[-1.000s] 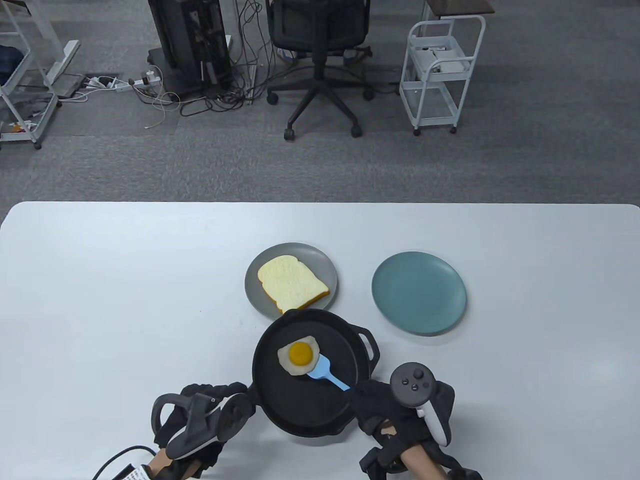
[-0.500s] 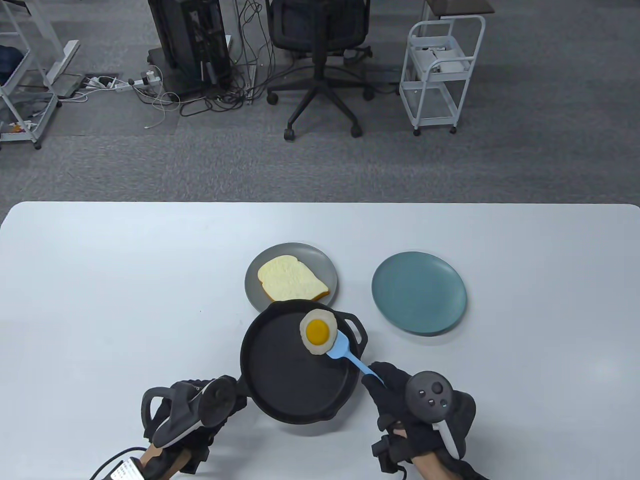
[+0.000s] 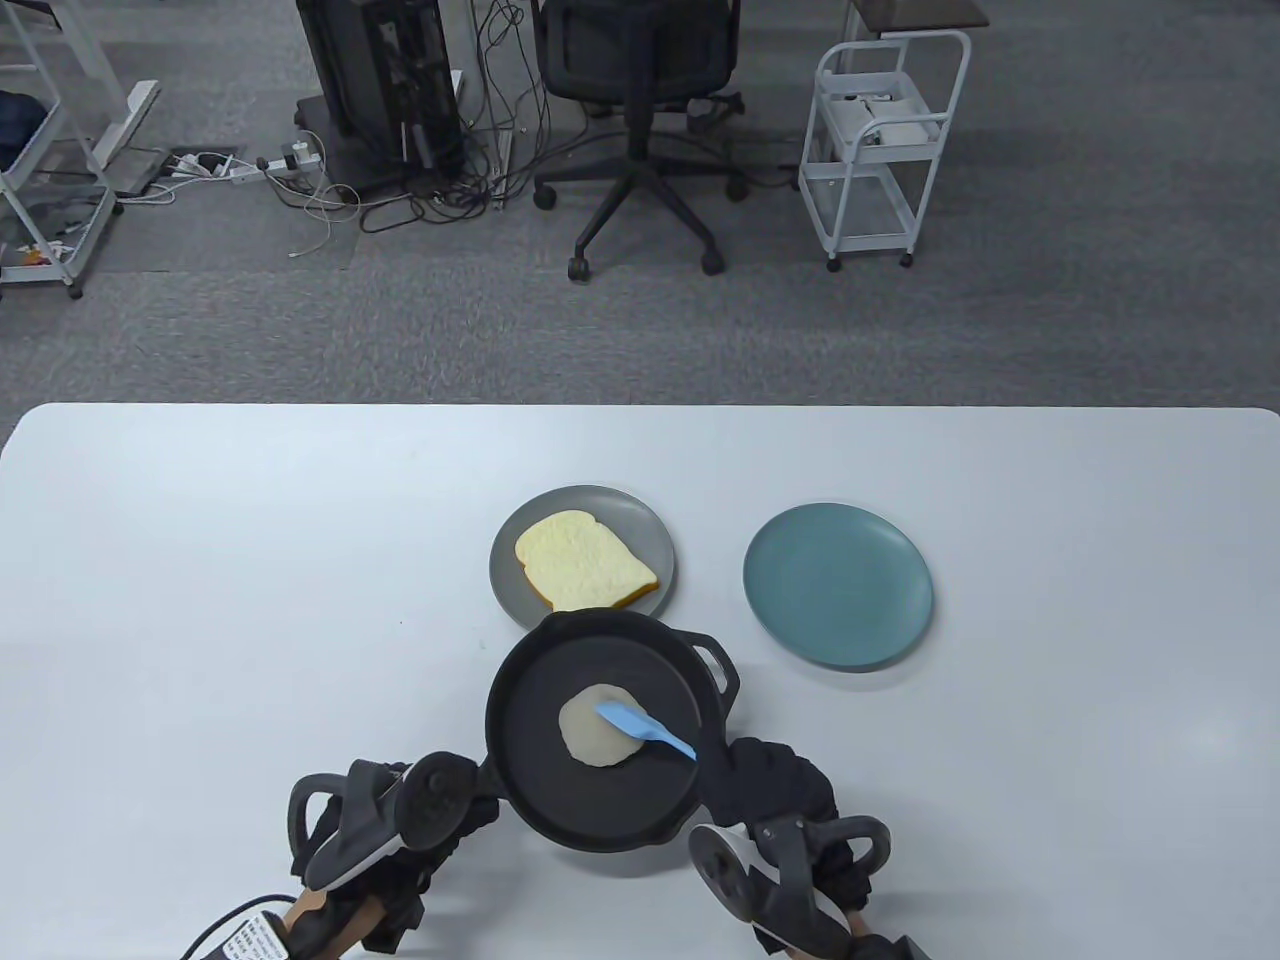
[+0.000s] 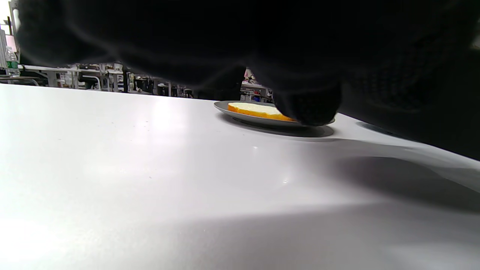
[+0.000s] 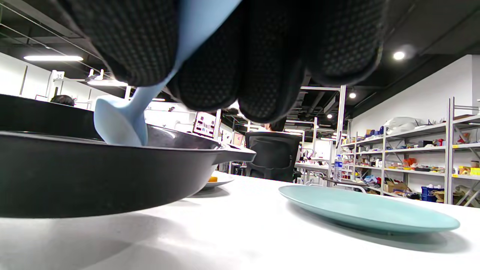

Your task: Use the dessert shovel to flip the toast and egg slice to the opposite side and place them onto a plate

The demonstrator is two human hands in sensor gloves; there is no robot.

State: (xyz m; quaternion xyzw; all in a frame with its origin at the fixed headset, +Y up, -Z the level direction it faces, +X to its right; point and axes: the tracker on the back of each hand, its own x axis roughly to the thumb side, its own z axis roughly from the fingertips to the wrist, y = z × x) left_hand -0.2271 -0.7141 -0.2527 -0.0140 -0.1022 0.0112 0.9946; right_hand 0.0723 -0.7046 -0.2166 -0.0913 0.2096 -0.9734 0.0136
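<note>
The egg slice (image 3: 592, 735) lies pale side up, yolk hidden, in the middle of the black pan (image 3: 545, 800). The blue dessert shovel (image 3: 640, 727) rests with its blade on top of the egg. My right hand (image 3: 745, 785) grips the shovel's handle at the pan's near right rim; in the right wrist view the gloved fingers (image 5: 270, 56) wrap round the blue shovel (image 5: 120, 123). My left hand (image 3: 455, 800) holds the pan's handle, which is hidden beneath it. The toast (image 3: 585, 575) lies on the grey plate (image 3: 650, 530) just behind the pan. The teal plate (image 3: 838, 585) stands bare to the right.
The pan's small helper handle (image 3: 722, 665) points toward the teal plate (image 5: 367, 210). In the left wrist view the toast (image 4: 258, 109) shows on its grey plate (image 4: 227, 107). An office chair (image 3: 640, 120) and a white cart (image 3: 880, 150) stand beyond the table's far edge.
The egg, yolk up on the shovel and raised over the pan's far rim half a second ago, now lies turned over in the pan. My right hand has rolled over toward the pan.
</note>
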